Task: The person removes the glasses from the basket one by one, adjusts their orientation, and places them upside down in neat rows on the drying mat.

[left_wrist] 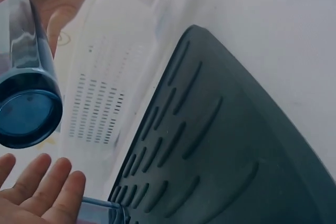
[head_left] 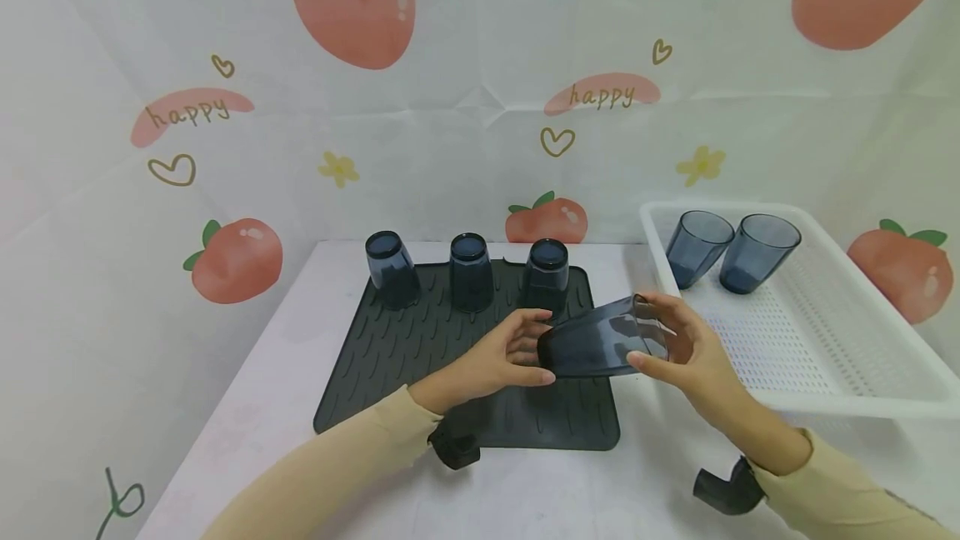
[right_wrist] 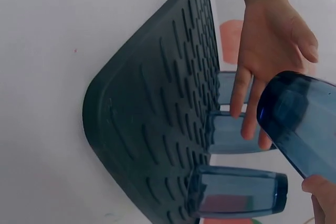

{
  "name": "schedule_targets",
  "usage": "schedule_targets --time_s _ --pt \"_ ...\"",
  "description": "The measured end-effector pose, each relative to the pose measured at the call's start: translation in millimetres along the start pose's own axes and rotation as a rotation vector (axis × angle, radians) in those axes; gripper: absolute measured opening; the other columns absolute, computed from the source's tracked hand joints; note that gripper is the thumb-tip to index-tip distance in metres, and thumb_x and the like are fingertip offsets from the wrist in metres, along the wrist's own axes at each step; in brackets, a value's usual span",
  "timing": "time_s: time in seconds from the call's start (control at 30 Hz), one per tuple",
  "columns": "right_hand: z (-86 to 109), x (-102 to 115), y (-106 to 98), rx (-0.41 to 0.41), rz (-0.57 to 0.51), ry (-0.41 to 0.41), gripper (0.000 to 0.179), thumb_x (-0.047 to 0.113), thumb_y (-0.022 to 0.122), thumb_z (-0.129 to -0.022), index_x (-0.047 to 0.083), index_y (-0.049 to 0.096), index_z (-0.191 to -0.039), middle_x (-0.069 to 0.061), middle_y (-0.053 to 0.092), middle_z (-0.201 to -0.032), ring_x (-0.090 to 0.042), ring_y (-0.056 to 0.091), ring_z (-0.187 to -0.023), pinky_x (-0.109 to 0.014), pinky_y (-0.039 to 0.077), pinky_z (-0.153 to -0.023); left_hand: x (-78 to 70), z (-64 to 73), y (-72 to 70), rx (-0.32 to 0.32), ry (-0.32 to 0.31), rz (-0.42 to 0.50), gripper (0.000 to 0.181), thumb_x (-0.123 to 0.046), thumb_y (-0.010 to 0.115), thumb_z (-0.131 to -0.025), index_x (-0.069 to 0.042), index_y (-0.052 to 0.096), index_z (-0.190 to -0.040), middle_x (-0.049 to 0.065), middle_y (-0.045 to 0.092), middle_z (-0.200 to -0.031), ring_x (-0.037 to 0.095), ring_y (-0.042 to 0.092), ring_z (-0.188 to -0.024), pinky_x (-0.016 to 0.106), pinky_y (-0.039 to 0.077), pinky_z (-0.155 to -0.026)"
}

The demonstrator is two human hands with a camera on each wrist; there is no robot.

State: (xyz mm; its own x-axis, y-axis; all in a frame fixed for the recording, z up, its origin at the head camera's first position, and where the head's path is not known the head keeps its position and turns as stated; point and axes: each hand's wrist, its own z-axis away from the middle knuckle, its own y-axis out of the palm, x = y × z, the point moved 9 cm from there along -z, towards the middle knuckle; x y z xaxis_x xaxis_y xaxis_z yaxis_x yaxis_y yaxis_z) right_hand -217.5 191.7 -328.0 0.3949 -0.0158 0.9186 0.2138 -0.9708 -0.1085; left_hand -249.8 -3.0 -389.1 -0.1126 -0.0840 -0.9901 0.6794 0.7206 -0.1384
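Note:
My right hand [head_left: 693,352] grips a blue-tinted drinking glass [head_left: 600,338] near its rim, thumb in front and fingers behind. The glass lies tilted almost sideways in the air over the right part of a dark ridged drying mat [head_left: 420,365], its thick base pointing left. My left hand [head_left: 498,357] is at the base end with its fingers spread; in the left wrist view those fingers [left_wrist: 50,187] are extended just off the glass's base [left_wrist: 29,114]. Three matching glasses stand upside down along the mat's back edge: left [head_left: 392,269], middle [head_left: 471,273] and right [head_left: 546,273].
A white perforated plastic basket [head_left: 862,405] stands on the right of the white table [head_left: 262,407]. Two more blue glasses [head_left: 699,248] lean upright at its back left. A white sheet printed with peaches [head_left: 480,165] hangs behind the table.

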Motion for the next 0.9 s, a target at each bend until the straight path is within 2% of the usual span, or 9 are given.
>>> schedule_targets --time_s 0.13,0.27,0.37,0.53,0.7,0.9 --pt "2.0 -1 4 0.013 -0.02 0.018 0.063 -0.016 0.064 -0.081 0.009 0.046 -0.135 0.008 0.056 -0.125 -0.003 0.056 -0.11 -0.013 0.05 -0.086 -6.1 -0.7 3.7 0.0 0.036 0.008 0.079 -0.01 0.072 -0.086 -0.008 0.026 -0.15 0.014 0.039 -0.147 0.023 0.043 -0.135 0.03 0.042 -0.105" --pt "3.4 -2 6 0.014 -0.006 0.043 0.062 -0.014 0.065 -0.081 0.01 0.045 -0.136 0.009 0.056 -0.126 -0.003 0.056 -0.11 -0.015 0.052 -0.084 -13.6 0.8 9.6 0.018 0.06 0.003 0.079 -0.013 0.074 -0.085 -0.01 0.028 -0.149 0.011 0.037 -0.15 0.02 0.035 -0.141 0.036 0.038 -0.11" --pt "3.6 -2 7 0.01 0.017 0.047 0.062 -0.012 0.065 -0.082 0.009 0.044 -0.137 0.009 0.056 -0.127 -0.003 0.056 -0.111 -0.016 0.052 -0.085 -19.5 2.1 14.1 0.037 0.09 0.014 0.077 -0.012 0.074 -0.085 -0.01 0.03 -0.148 0.013 0.037 -0.149 0.018 0.04 -0.136 0.035 0.042 -0.106" --pt "3.1 -2 9 0.009 0.012 0.037 0.062 -0.012 0.065 -0.081 0.008 0.044 -0.136 0.008 0.056 -0.126 -0.004 0.055 -0.111 -0.015 0.051 -0.087 -20.5 0.3 20.4 0.071 0.13 0.095 0.076 -0.005 0.073 -0.084 -0.009 0.031 -0.147 0.017 0.038 -0.141 0.014 0.047 -0.118 0.029 0.05 -0.095" --pt "3.0 -3 11 0.01 -0.004 0.044 0.061 -0.011 0.065 -0.082 0.01 0.045 -0.135 0.01 0.057 -0.125 -0.004 0.056 -0.11 -0.015 0.051 -0.086 -18.0 0.3 20.6 0.043 0.147 0.126 0.075 0.002 0.073 -0.082 -0.011 0.034 -0.145 0.013 0.041 -0.14 0.015 0.047 -0.118 0.029 0.051 -0.094" --pt "2.1 -2 12 0.011 -0.042 0.031 0.062 -0.013 0.064 -0.081 0.011 0.046 -0.135 0.009 0.057 -0.127 -0.004 0.054 -0.112 -0.014 0.049 -0.089 -19.9 2.3 17.0 -0.013 0.192 0.139 0.072 -0.002 0.076 -0.081 -0.006 0.038 -0.142 0.019 0.043 -0.139 0.014 0.051 -0.115 0.028 0.051 -0.094"
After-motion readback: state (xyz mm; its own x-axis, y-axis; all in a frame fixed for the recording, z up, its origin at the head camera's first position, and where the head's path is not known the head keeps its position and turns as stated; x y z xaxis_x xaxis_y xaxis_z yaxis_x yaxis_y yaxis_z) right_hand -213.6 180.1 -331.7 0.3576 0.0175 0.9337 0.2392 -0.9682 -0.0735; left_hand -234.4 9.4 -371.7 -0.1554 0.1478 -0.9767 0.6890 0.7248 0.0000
